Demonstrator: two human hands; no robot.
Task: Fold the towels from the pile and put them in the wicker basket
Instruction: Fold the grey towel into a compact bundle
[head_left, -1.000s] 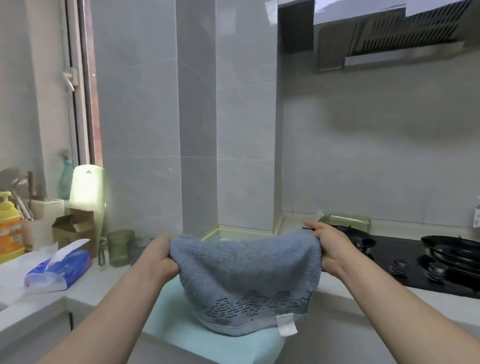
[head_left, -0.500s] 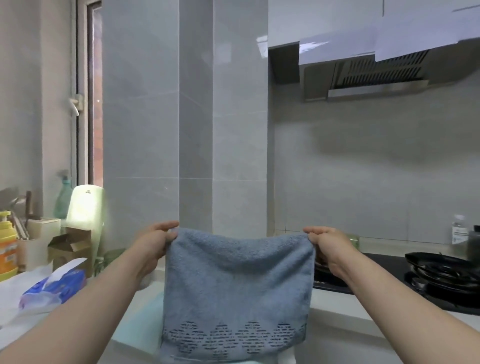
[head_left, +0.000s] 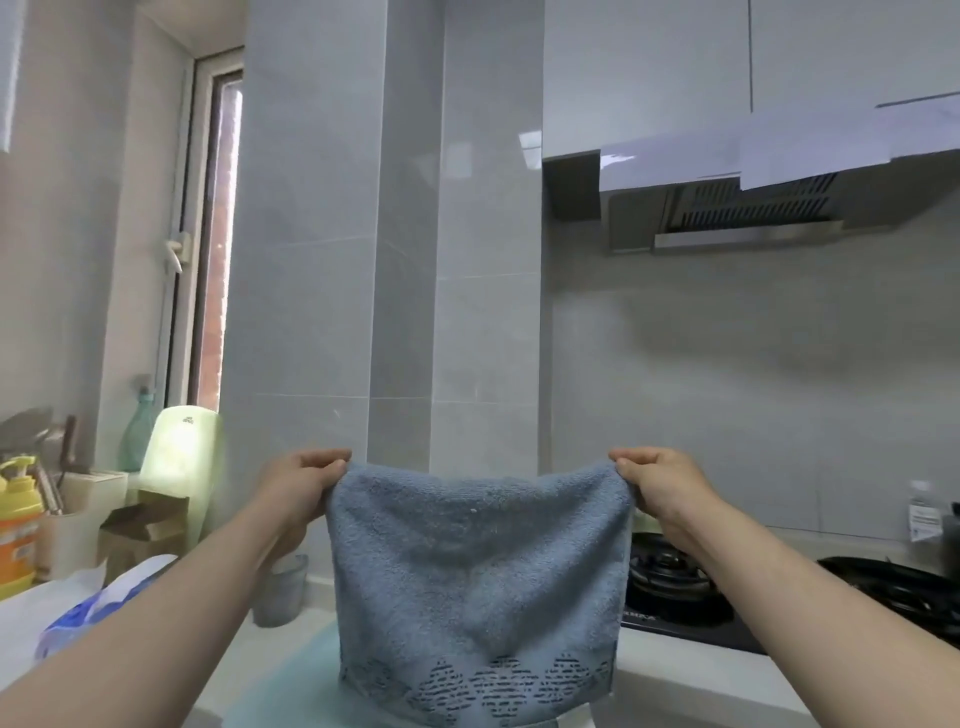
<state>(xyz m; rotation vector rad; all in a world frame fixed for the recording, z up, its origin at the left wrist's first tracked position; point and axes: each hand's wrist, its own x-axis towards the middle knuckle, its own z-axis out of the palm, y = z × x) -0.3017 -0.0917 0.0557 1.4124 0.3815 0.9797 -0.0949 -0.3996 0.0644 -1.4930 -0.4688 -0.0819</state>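
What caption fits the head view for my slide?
A towel hangs flat, its top corners pinched by the left hand and right hand.

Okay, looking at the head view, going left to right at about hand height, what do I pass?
From the left: yellow-capped bottle → cardboard box → left hand → towel → right hand → small clear bottle.

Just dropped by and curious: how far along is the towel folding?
Done: nothing visible; no basket or folded towel is in view. In hand: the left hand and right hand pinch the top corners of a blue towel, which hangs flat. Left: folding it and placing it in the basket.
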